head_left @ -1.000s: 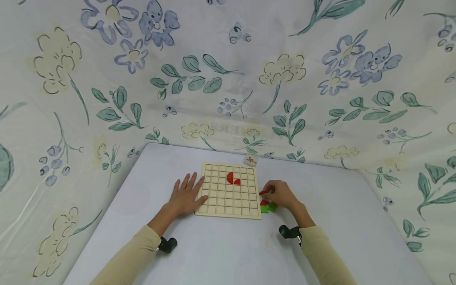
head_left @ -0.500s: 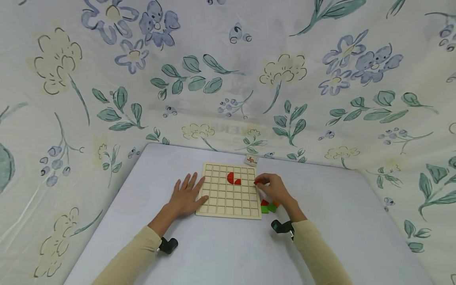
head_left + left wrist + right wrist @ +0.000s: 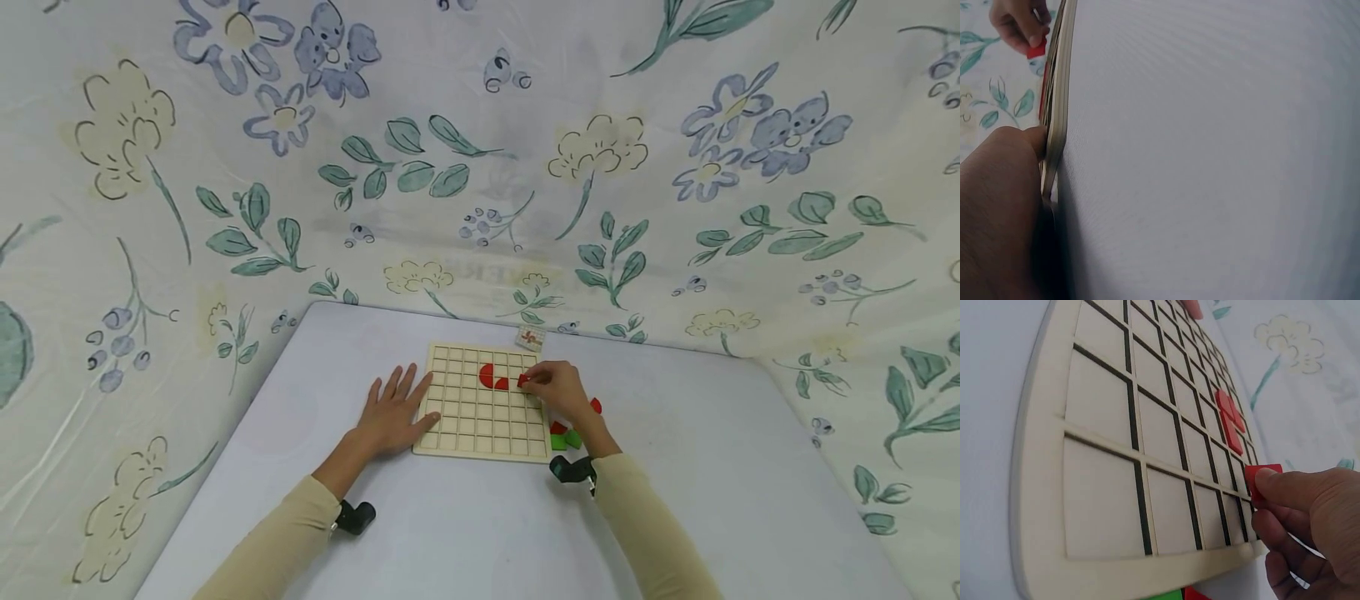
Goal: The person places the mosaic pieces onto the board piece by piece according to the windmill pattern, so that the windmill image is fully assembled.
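Observation:
A pale wooden grid board [image 3: 465, 425] lies flat on the white table. Several red tiles [image 3: 487, 376] with curved edges sit together in its upper middle squares. My right hand [image 3: 558, 388] pinches a red tile [image 3: 1260, 478] between thumb and fingers, over the right part of the board. My left hand [image 3: 392, 412] lies with fingers spread along the board's left edge, thumb and fingertips on the frame. In the left wrist view its thumb [image 3: 1034, 140] touches the board's edge.
Beside the board's lower right lie loose green tiles [image 3: 558, 442] and a red tile [image 3: 558, 427]. Another red tile [image 3: 596, 405] lies by the right wrist. A small patterned card [image 3: 530, 337] stands behind the board's top right corner. A flowered cloth [image 3: 480, 167] hangs behind the table.
My right hand has carried the red tile leftward and up from the loose pieces to over the board. The left hand has stayed where it was.

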The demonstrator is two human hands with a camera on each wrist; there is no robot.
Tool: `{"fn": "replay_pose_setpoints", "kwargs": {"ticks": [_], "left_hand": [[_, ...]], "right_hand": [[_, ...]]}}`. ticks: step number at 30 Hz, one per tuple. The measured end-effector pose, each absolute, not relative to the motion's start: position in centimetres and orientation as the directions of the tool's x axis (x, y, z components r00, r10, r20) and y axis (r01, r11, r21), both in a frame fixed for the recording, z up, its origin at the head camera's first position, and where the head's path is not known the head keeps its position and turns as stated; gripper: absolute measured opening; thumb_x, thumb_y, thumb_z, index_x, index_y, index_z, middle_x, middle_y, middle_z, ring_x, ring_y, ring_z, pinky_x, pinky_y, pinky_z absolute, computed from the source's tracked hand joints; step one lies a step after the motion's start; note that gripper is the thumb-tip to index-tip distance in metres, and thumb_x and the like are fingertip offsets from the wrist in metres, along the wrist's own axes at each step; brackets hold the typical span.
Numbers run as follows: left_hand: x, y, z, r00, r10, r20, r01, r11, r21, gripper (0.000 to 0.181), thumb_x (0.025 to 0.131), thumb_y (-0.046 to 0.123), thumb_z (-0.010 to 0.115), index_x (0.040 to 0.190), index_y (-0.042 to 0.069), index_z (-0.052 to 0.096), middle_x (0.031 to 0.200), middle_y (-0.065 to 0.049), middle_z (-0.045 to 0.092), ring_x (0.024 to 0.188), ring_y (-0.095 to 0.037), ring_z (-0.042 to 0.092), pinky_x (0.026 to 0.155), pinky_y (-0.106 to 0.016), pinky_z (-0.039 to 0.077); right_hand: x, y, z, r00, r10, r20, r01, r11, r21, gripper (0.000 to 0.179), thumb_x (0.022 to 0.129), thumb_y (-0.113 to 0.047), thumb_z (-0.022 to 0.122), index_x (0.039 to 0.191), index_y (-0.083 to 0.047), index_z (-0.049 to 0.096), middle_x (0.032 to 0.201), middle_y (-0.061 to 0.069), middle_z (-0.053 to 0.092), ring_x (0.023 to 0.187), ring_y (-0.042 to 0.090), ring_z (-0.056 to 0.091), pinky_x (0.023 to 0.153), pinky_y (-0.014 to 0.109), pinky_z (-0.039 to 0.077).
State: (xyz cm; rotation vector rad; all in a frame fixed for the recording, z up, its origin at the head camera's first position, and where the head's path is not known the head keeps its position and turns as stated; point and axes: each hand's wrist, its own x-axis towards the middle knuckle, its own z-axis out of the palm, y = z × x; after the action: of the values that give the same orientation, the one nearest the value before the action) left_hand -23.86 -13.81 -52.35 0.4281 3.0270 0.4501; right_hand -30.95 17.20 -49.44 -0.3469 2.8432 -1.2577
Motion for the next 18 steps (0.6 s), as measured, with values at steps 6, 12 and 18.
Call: {"fn": "replay_pose_setpoints", "kwargs": {"ticks": [6, 12, 18], "left_hand": [[-23.9, -13.8, -52.3, -0.959, 0.284, -0.004, 0.270, 0.917, 0.295, 0.078, 0.099, 0.058, 0.042, 0.158, 0.013, 0.020, 0.162, -0.019, 0.007, 0.148, -0.040, 0.000, 0.113, -0.062, 0.000], [-23.8, -13.8, -52.1, -0.958, 0.287, -0.001, 0.275, 0.917, 0.289, 0.078, 0.099, 0.058, 0.041, 0.158, 0.013, 0.020, 0.162, -0.019, 0.007, 0.148, -0.040, 0.000, 0.113, -0.062, 0.001], [-23.8, -13.8, -52.1, -0.960, 0.281, -0.011, 0.266, 0.921, 0.286, 0.078, 0.099, 0.058, 0.041, 0.158, 0.013, 0.020, 0.162, -0.019, 0.007, 0.148, -0.040, 0.000, 0.113, -0.062, 0.001]], "right_hand": [[-31.2, 16.5, -49.5, -0.978, -0.197, 0.068, -0.185, 0.667, -0.722, 0.013, 0.085, -0.012, 0.079, 0.095, -0.006, 0.076, 0.084, 0.001, 0.071, 0.078, 0.016, 0.066, 0.074, 0.034, 0.055], [-31.1, 16.0, -49.8, -0.966, -0.228, 0.119, -0.248, 0.706, -0.663, 0.009, 0.087, -0.012, 0.077, 0.091, -0.005, 0.077, 0.081, 0.001, 0.069, 0.074, 0.016, 0.061, 0.067, 0.033, 0.052], [-30.8, 15.5, -49.8, -0.958, -0.256, 0.125, -0.283, 0.804, -0.524, 0.010, 0.089, -0.016, 0.074, 0.093, -0.007, 0.078, 0.086, 0.001, 0.067, 0.075, 0.014, 0.058, 0.066, 0.033, 0.050]]}}
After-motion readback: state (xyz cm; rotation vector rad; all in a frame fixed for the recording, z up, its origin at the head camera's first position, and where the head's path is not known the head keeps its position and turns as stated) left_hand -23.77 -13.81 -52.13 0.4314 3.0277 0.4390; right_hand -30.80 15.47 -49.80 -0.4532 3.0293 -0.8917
